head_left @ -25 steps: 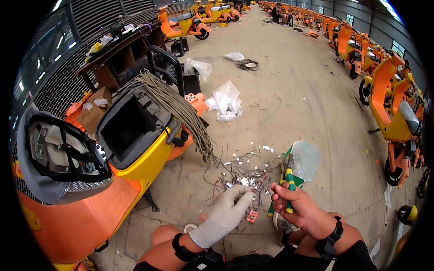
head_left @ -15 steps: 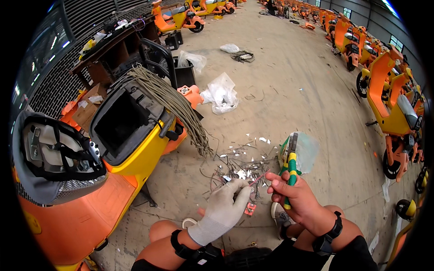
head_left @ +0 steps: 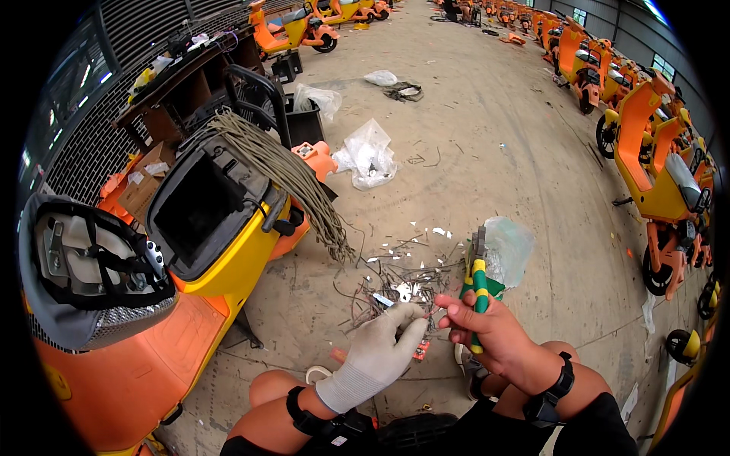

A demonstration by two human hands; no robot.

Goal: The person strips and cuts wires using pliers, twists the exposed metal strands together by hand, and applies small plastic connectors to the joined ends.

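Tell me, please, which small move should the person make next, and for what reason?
Probably the right hand should bring its outstretched fingers to the tips of the gloved left hand. They already point there, close by, while the green-and-yellow pliers sit in the right hand's grip, head pointing away from the glove. What the glove may hold is too small to tell.

Pliers (head_left: 480,283) have smooth plastic-looking grips (head_left: 481,301) and dull metal jaws; left of the pliers, matt knitted cloth gloves the left hand (head_left: 380,346); right of the pliers, thin crinkled plastic film (head_left: 509,247); all around the pliers, matt, dusty concrete-like floor (head_left: 471,152).
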